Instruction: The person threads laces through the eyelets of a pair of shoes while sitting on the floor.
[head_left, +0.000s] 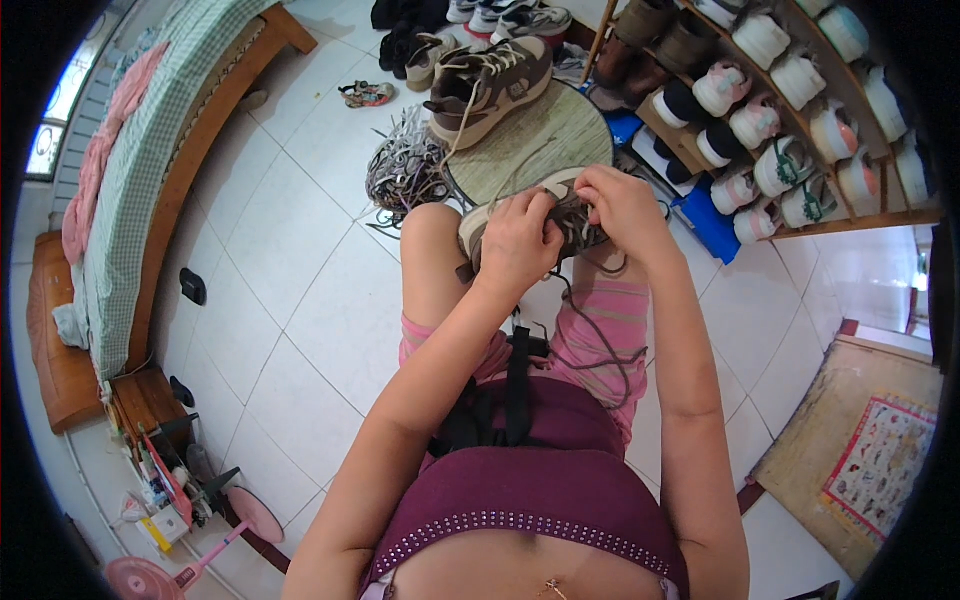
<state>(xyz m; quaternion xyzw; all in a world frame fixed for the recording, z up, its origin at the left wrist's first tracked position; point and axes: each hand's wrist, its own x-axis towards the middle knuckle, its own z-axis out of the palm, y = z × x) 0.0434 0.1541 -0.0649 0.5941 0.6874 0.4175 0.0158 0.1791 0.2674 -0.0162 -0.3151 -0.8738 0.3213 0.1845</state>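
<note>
A brown and beige sneaker (476, 229) lies on its side across my knees. My left hand (523, 238) is on its left part, with the fingers curled at the lace area. My right hand (621, 202) pinches at the toe-side or far edge; what exactly lies between its fingertips is hidden. Dark laces (600, 330) hang from the shoe over my right thigh, and a beige lace runs up from it. A matching sneaker (491, 90) with beige laces stands on a round wood-patterned stool (577, 124) in front of me.
A tangled heap of laces (405, 165) lies on the floor left of the stool. A wooden shoe rack (847, 225) with many shoes stands at the right, near a blue box (709, 217). More shoes (517, 22) are beyond the stool. A bed (172, 187) is at the left.
</note>
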